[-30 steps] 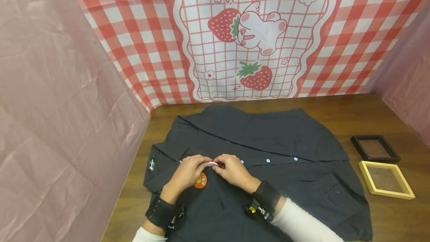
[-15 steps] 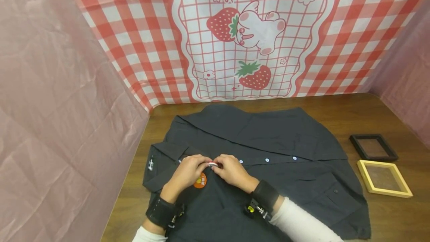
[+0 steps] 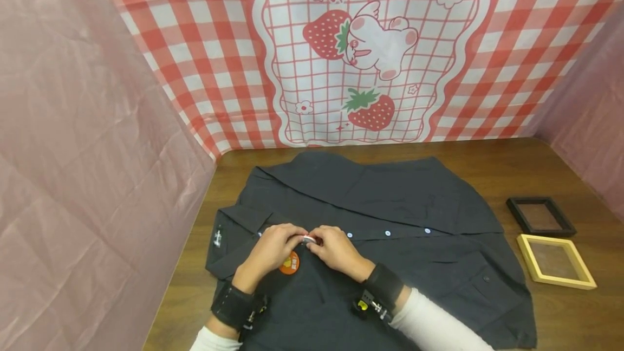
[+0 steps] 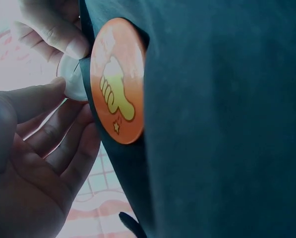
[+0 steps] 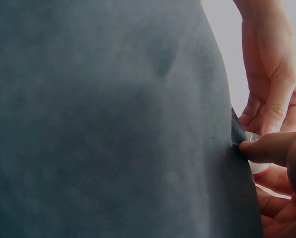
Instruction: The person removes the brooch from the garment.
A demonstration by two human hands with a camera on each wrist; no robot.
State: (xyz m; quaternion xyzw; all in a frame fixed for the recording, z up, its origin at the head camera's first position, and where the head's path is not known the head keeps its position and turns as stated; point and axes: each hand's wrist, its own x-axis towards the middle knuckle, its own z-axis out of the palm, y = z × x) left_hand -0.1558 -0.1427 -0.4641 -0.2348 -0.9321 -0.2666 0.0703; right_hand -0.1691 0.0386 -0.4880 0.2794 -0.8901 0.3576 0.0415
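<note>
A dark grey button-up shirt (image 3: 390,280) lies spread on the table. Near its collar, my left hand (image 3: 272,248) and right hand (image 3: 339,251) meet at a small round pin badge (image 3: 308,239). The badge's silvery back (image 4: 73,82) faces the left wrist camera, with the left thumb and fingers pinching its rim. In the right wrist view, my right thumb lies across the badge (image 5: 259,167) at the cloth's raised edge; whether the pin passes through the fabric cannot be seen. An orange badge (image 4: 119,82) with a yellow foot picture sits on the shirt beside the left hand.
To the right of the shirt, a black frame (image 3: 541,229) and a pale yellow frame (image 3: 558,285) lie on the wooden table (image 3: 492,161). A red-and-white checked cloth (image 3: 214,58) hangs behind, and pink cloth (image 3: 97,177) hangs along the left side.
</note>
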